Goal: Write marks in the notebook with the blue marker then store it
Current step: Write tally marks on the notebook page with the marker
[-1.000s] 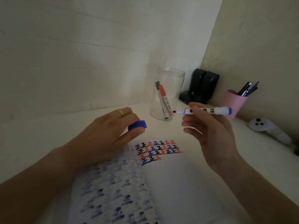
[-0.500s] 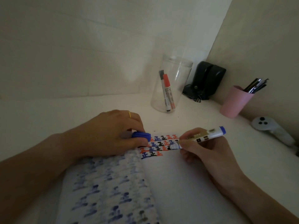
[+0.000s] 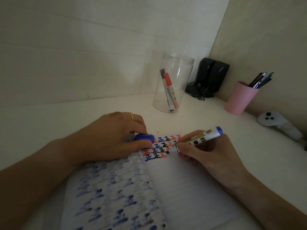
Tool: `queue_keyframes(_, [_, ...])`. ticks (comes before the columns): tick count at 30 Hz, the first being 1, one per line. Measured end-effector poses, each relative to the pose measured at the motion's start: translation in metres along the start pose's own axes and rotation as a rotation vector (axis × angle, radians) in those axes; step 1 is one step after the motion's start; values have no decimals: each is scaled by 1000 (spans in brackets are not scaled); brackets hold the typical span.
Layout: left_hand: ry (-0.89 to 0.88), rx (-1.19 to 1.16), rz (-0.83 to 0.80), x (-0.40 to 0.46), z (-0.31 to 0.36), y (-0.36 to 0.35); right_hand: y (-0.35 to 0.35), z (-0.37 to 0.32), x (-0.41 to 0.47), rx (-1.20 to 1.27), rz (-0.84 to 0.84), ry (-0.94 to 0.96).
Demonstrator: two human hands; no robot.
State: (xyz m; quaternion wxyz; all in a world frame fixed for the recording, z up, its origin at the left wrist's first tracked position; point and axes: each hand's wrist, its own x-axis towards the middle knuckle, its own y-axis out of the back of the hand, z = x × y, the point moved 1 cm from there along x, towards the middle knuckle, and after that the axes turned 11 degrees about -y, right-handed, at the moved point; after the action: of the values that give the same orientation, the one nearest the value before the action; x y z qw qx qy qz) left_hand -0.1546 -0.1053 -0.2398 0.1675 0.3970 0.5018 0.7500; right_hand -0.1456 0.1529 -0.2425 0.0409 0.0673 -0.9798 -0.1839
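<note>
An open notebook (image 3: pixel 186 188) lies on the white desk in front of me, with rows of blue, red and black marks at the top of its right page. My right hand (image 3: pixel 204 153) grips the uncapped blue marker (image 3: pixel 199 138), whose tip touches the page at the right end of the marks. My left hand (image 3: pixel 114 138) rests on the notebook's top left and pinches the blue cap (image 3: pixel 144 138) between thumb and fingers.
A clear plastic jar (image 3: pixel 172 83) with a red and a black marker stands behind the notebook. Right of it are black speakers (image 3: pixel 211 75), a pink cup (image 3: pixel 239 98) of pens and a white controller (image 3: pixel 279 127). Walls close off the back and right.
My right hand has brought the marker down from mid-air to the page. My left hand, with the cap, has settled onto the notebook's top edge.
</note>
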Motion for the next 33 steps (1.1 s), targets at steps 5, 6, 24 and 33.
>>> queue_keyframes(5, [7, -12, 5, 0, 1, 0, 2, 3, 3, 15, 28, -47])
queue_keyframes(6, [6, -15, 5, 0, 1, 0, 3, 3, 3, 17, 26, -47])
queue_keyframes(24, [21, -30, 2, 2, 3, 2, 5, 4, 4, 42, 24, -34])
queue_keyframes(33, [14, -37, 14, 0, 2, 2, 3, 0, 1, 13, -29, 13])
